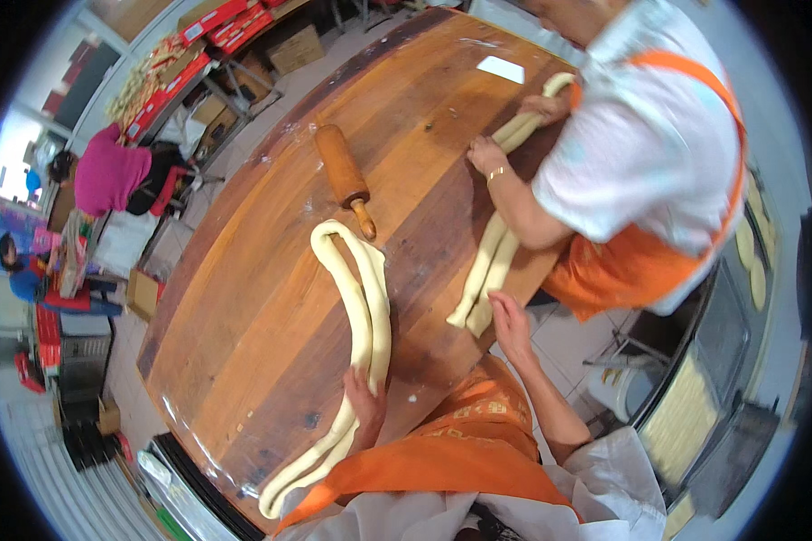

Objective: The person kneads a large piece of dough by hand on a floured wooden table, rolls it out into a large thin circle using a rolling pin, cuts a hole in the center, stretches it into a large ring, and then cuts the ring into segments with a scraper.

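Note:
A long pale dough rope (362, 314), folded into a narrow loop, lies lengthwise on the wooden table in front of me. My left hand (366, 408) is closed around its two strands near the lower half; the palm side is hidden. The loose ends curve down to the table's near left edge. My right hand (514, 326) is raised at the near right edge, fingers stretched out and holding nothing visible. It is beside the ends of a second doubled dough rope (490, 270); whether it touches them is unclear. A co-worker's two hands grip that rope farther up.
A wooden rolling pin (342, 169) lies beyond my loop on the table (253, 261). A white card or scraper (501, 69) is at the far side. The co-worker in an orange apron (595, 270) stands close on the right, near trays of dough (681, 419). Two people are at far left.

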A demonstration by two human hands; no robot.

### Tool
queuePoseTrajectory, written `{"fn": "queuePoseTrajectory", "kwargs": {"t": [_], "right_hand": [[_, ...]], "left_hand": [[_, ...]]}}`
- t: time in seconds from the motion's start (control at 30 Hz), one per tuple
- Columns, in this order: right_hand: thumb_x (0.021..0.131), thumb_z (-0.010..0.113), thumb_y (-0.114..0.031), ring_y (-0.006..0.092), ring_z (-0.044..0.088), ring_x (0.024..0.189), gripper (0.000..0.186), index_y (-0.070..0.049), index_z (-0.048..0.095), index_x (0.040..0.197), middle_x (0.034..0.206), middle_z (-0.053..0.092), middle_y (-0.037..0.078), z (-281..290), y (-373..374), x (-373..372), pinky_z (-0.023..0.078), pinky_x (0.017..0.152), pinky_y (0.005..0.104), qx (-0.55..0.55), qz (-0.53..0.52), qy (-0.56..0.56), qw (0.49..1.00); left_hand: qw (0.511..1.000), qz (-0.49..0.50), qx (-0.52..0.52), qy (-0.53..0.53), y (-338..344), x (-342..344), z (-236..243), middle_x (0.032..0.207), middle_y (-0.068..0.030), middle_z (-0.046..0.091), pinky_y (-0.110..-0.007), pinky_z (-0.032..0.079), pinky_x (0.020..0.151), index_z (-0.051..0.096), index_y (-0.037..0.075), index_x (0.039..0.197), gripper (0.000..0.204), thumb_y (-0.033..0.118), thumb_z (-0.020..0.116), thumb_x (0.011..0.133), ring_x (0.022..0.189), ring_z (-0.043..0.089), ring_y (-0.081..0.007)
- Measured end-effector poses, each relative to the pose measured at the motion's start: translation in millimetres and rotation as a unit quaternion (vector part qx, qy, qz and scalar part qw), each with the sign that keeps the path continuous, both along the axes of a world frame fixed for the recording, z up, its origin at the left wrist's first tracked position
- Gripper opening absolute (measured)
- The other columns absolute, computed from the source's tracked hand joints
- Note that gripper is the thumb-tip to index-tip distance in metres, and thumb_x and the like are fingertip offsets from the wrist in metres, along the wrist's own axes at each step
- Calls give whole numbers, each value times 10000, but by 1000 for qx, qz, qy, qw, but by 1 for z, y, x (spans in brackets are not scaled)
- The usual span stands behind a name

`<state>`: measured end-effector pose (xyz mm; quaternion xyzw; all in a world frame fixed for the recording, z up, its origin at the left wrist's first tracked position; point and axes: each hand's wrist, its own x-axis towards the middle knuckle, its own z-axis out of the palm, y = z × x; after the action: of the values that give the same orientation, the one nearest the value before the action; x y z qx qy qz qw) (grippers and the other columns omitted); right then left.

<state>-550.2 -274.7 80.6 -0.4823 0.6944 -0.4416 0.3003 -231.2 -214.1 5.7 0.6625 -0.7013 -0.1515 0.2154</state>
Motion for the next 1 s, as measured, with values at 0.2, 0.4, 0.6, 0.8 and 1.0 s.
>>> {"fn": "queuePoseTrajectory", "kwargs": {"t": [0.2,0.4,0.6,0.8,1.0], "right_hand": [[858,506,-77,263,543,1008,319,-27,471,1171,1102,537,155,10,-203,47,430,866,337,-91,145,-63,983],[925,449,-121,194,512,1052,278,-21,443,1184,1131,536,121,13,-269,101,399,912,299,-85,66,-301,948],[885,507,-110,215,482,1090,310,-7,447,1171,1156,505,139,-46,-419,24,379,934,316,-145,-44,-180,972],[763,604,-119,352,484,1054,377,-2,504,1107,1082,535,197,-91,-547,-194,354,938,424,-160,-23,395,904],[747,653,-171,341,505,1005,376,21,518,1041,1013,556,199,-54,-528,-225,385,873,400,-124,13,330,936]], "left_hand": [[983,-101,-40,145,-182,-161,-12,1273,-262,394,-449,315,997,457,-13,1190,476,74,598,744,1183,388,-382],[930,47,99,350,-316,-190,-34,1305,-242,378,-435,246,1048,415,-29,1237,465,150,522,821,1231,333,-378],[997,10,38,72,-372,-204,-96,1395,-180,295,-443,176,1082,350,48,1325,494,210,457,871,1295,248,-345],[997,0,61,-57,-363,-217,-79,1431,-128,252,-479,138,1088,339,52,1333,497,234,427,879,1325,213,-296],[992,16,84,-96,-367,-204,-83,1430,-116,259,-489,141,1084,349,51,1328,495,236,436,878,1328,218,-281]]}}
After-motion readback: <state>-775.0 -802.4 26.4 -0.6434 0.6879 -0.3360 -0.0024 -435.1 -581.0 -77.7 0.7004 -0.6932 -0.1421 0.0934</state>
